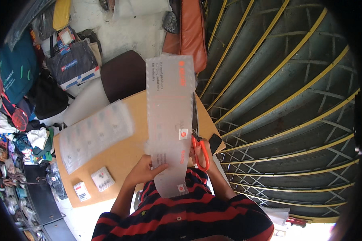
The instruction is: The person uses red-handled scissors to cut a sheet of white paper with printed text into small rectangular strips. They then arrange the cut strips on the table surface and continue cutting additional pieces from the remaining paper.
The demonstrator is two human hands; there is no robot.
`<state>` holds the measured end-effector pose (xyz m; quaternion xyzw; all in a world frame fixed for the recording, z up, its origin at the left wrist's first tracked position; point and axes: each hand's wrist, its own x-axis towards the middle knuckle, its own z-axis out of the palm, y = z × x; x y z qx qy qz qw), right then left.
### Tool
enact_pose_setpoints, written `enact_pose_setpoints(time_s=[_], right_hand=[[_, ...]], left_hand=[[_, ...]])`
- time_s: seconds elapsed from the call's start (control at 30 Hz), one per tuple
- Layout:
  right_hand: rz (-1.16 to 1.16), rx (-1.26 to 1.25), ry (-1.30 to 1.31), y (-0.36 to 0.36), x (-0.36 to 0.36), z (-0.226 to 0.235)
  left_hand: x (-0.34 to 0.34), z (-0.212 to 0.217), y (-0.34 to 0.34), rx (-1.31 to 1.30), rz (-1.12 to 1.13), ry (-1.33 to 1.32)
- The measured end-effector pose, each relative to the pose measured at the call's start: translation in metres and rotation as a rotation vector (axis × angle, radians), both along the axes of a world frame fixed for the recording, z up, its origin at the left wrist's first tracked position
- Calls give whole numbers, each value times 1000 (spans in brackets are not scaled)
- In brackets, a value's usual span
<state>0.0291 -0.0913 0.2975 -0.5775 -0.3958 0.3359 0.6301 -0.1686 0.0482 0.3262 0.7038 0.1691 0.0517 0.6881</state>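
Wooden tabletop (120, 156), tan, smooth, rounded corners. Left hand (142, 170): fingers closed, pinching long translucent plastic strip (169, 120) at its lower left edge; strip raised over table's near edge, frosted, red-marked. Right hand (199, 154): gripping orange-handled scissors (200, 150) at strip's right edge. Second plastic sheet (94, 134) lies flat toward left edge.

1. A plastic sheet (169, 120) is held above the worktop's (124, 154) right part.
2. A flat bag (94, 134) lies on its left part.
3. Two small packets (102, 178) (81, 190) lie near its left near corner.
4. A chair (122, 74) stands behind its far edge.
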Motion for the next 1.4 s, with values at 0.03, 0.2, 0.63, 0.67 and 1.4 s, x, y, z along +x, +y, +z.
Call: enact_pose_setpoints(time_s=[0.03, 0.2, 0.63, 0.67, 1.4], right_hand=[[-10, 13, 13, 2, 1, 3], [-59, 6, -91, 4, 4, 9], [-61, -152, -35, 6, 1, 12], [-62, -185, -27, 6, -1, 12], [1, -114, 149, -9, -16, -3]], left_hand=[[0, 6, 0, 11, -2, 22], [1, 9, -9, -4, 73, -81], [-6, 11, -21, 203, 143, 30], [-9, 9, -23, 207, 148, 45], [-19, -11, -46, 407, 112, 29]])
